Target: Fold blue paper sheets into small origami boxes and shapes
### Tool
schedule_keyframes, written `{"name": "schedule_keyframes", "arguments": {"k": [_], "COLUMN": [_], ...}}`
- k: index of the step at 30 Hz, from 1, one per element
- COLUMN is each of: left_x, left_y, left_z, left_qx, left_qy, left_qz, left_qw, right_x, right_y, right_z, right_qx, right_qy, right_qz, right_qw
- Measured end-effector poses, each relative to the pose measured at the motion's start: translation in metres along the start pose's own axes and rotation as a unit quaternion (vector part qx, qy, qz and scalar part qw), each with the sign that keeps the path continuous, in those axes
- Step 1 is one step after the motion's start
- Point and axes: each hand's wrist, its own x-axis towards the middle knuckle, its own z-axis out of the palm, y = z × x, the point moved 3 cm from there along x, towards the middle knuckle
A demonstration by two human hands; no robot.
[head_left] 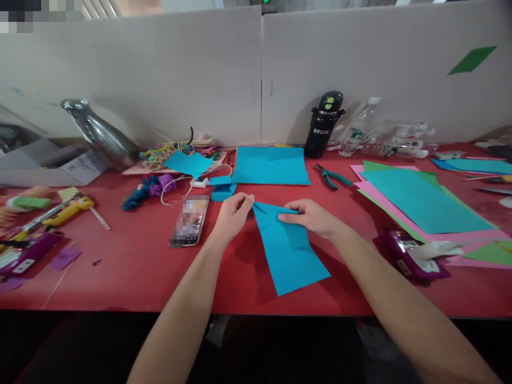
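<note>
A blue paper sheet (pixel 290 253) is held between both hands over the middle of the red table, its lower end hanging toward the front edge. My left hand (pixel 236 212) pinches its upper left corner between thumb and finger. At the upper right, my right hand (pixel 310 216) grips the sheet, the thumb on top of it. Just behind my left hand sits a small folded blue paper piece (pixel 222 188). A phone (pixel 190 221) lies left of my left hand.
Behind are a blue paper stack (pixel 272 165), green-handled pliers (pixel 334 177) and a black bottle (pixel 323 125). Coloured sheets (pixel 424 197) and a purple power strip (pixel 414 256) lie right. At left are a glue gun (pixel 68 210) and a steel flask (pixel 106 136).
</note>
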Motion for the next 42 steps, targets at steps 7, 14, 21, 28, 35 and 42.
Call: {"name": "schedule_keyframes", "arguments": {"k": [7,14,21,28,35,42], "left_x": [-0.001,-0.003,-0.005,-0.008,-0.012,-0.009], "left_y": [0.001,-0.001,-0.002,0.003,0.002,-0.001], "left_z": [0.003,0.005,0.009,0.016,0.029,0.026], "left_qx": [-0.018,-0.012,-0.036,-0.023,-0.011,-0.067], "left_qy": [-0.02,-0.052,-0.078,-0.133,-0.212,-0.165], "left_qz": [0.005,0.002,-0.029,-0.016,-0.011,-0.049], "left_qw": [1.0,0.999,0.996,0.991,0.977,0.983], "right_x": [-0.001,-0.002,-0.002,-0.004,0.001,0.003], "right_y": [0.001,0.0,0.002,0.002,0.004,0.005], "right_z": [0.001,0.003,0.005,0.012,0.019,0.017], "right_qx": [0.016,0.026,0.021,0.001,-0.048,-0.059], "right_qy": [-0.003,-0.029,-0.055,-0.125,-0.117,-0.075], "right_qz": [0.019,0.038,0.049,0.054,0.021,-0.001], "right_qw": [1.0,0.999,0.997,0.991,0.992,0.995]}}
